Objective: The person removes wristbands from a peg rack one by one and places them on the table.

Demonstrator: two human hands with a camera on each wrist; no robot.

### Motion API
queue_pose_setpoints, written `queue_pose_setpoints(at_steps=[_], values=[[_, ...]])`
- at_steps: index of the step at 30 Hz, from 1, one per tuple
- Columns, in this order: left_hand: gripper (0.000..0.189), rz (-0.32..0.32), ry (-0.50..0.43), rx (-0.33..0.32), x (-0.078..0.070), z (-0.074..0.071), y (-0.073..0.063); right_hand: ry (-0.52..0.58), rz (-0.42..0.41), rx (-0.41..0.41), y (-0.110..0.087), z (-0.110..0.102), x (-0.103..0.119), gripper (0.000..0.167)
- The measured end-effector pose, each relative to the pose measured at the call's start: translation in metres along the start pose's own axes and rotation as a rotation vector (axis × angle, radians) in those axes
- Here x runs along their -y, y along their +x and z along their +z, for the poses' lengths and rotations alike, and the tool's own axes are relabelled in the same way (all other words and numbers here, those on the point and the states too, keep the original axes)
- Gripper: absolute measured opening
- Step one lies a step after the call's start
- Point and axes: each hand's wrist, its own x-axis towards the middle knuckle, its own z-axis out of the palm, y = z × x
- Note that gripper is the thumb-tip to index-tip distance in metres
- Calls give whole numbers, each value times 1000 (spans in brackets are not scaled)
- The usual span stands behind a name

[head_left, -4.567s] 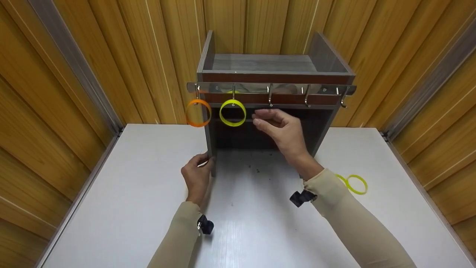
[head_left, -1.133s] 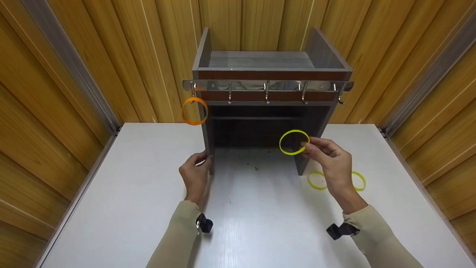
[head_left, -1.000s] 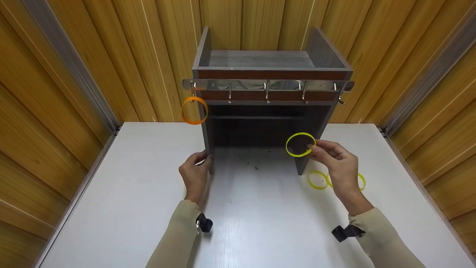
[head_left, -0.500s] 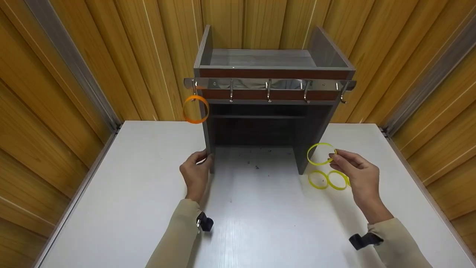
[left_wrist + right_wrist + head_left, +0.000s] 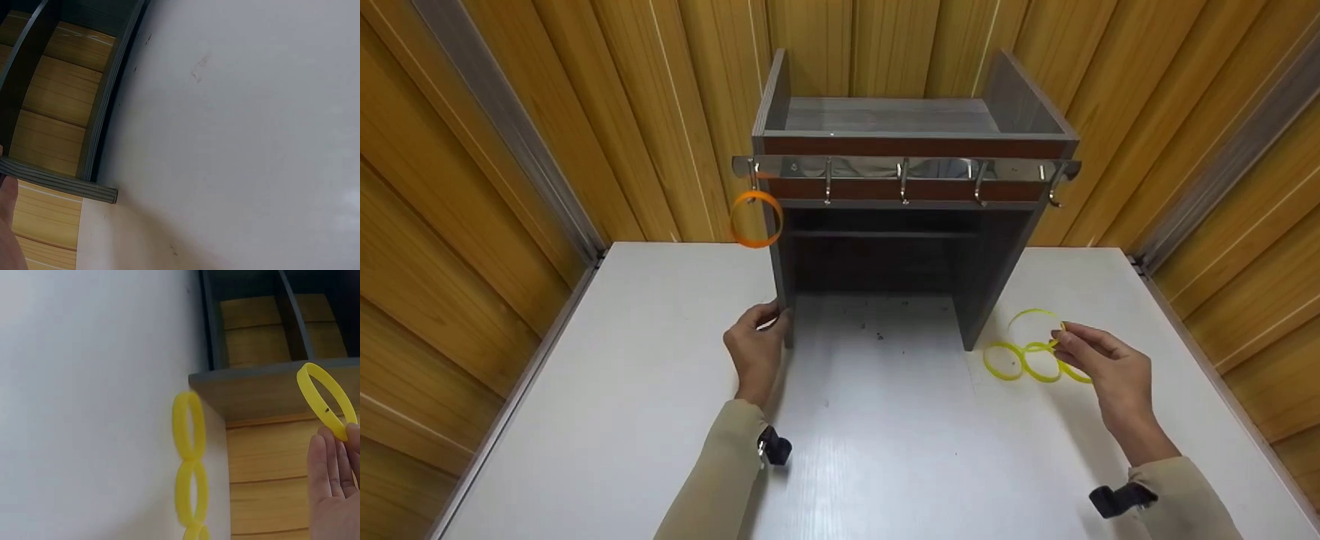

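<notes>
My right hand (image 5: 1117, 379) pinches a yellow wristband (image 5: 316, 400) between thumb and fingers, holding it above the table. Below it, several yellow wristbands (image 5: 1003, 379) lie in a row on the white tabletop, the rightmost partly hidden by the hand. My left hand (image 5: 756, 352) grips the lower front edge of the left side panel (image 5: 59, 181) of a grey shelf unit (image 5: 1027, 135), thumb on one face. An orange wristband (image 5: 756, 244) hangs from the leftmost hook of the metal hook rail (image 5: 866, 167) across the unit's front. The other hooks are bare.
The shelf unit stands at the back of the white table (image 5: 675, 375), near yellow wood-look walls (image 5: 885, 45). Small dark specks (image 5: 880, 337) lie on the tabletop between its side panels. A black wrist camera (image 5: 1121, 499) sits on each sleeve.
The yellow wristband has come off the second hook into my right hand. That hand has moved right and down with it, above the wristbands on the table. My left hand stays on the panel.
</notes>
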Motion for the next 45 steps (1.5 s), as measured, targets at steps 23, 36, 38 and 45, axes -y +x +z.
queue_pose_setpoints(at_steps=[23, 36, 38, 45], values=[[15, -24, 3, 17, -4, -2, 1, 8, 197, -53, -8, -60, -26, 22], [14, -3, -5, 6, -2, 1, 0, -115, 329, -86, -17, -98, -34, 15], [14, 1, 3, 5, -2, 0, 0, -126, 342, -89, -18, -103, -35, 15], [14, 5, -4, 8, -2, 0, 0, -192, 370, -99, -22, -115, -40, 16]])
